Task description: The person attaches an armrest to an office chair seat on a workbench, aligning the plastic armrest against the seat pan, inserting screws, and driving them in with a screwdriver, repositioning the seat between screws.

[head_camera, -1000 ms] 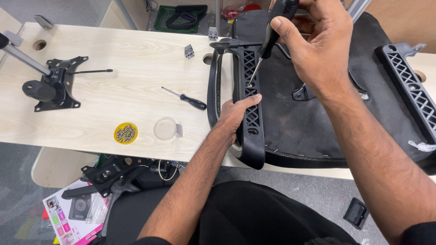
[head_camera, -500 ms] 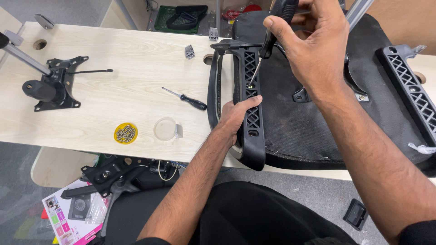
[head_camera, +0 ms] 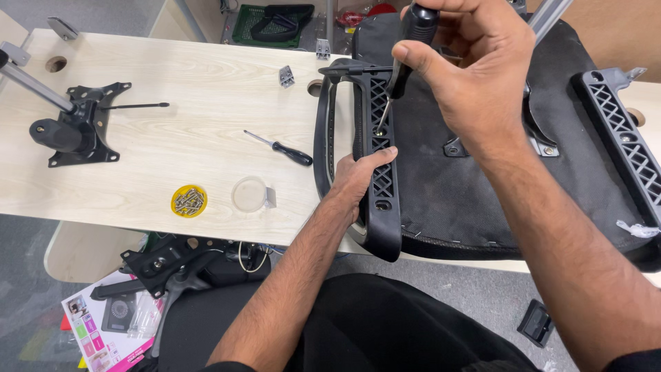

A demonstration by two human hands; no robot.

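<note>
Right hand [head_camera: 475, 76] is closed around the black handle of a screwdriver [head_camera: 406, 48], held nearly upright; the shaft runs down and its tip sits in a hole of the black plastic armrest [head_camera: 380, 138]. Left hand [head_camera: 358, 176], directly below the right, is wrapped around the same armrest: fingers curl over the lattice face, thumb on the outer side. The armrest lies along the left edge of an upturned black chair seat [head_camera: 468, 186], which fills the area under and to the right of the right forearm. A second armrest [head_camera: 623, 138] runs along the far right edge of the seat, well apart from both hands. A metal bracket [head_camera: 540, 141] is fixed to the seat just below the right wrist.

To the left of the left hand, on the pale wooden table [head_camera: 179, 89]: a small spare screwdriver [head_camera: 282, 149] lies nearest, then a clear round lid [head_camera: 249, 193] and a yellow tub of screws [head_camera: 189, 200] side by side. Further left, well apart, sits a black chair mechanism [head_camera: 72, 127] with a metal lever. A small grey bracket [head_camera: 286, 76] lies on the table up and left of the left hand
</note>
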